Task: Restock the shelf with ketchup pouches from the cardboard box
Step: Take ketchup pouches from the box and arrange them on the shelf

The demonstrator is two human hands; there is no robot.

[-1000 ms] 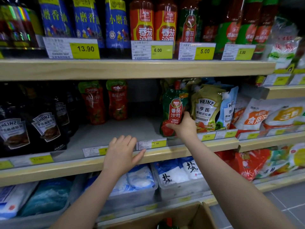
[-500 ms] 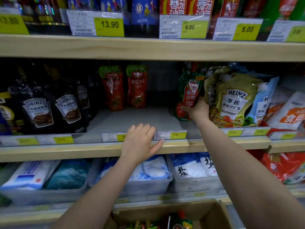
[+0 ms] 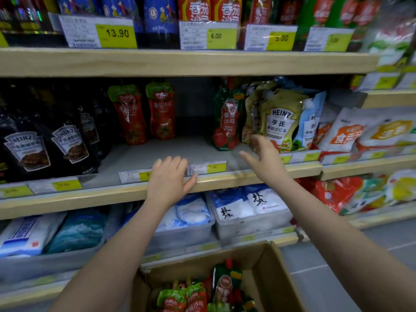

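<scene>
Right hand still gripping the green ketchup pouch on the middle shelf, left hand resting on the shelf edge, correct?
Not quite. In the head view the right hand is open and clear of the green ketchup pouch, which stands on its own on the middle shelf. The left hand does rest on the shelf edge.
</scene>
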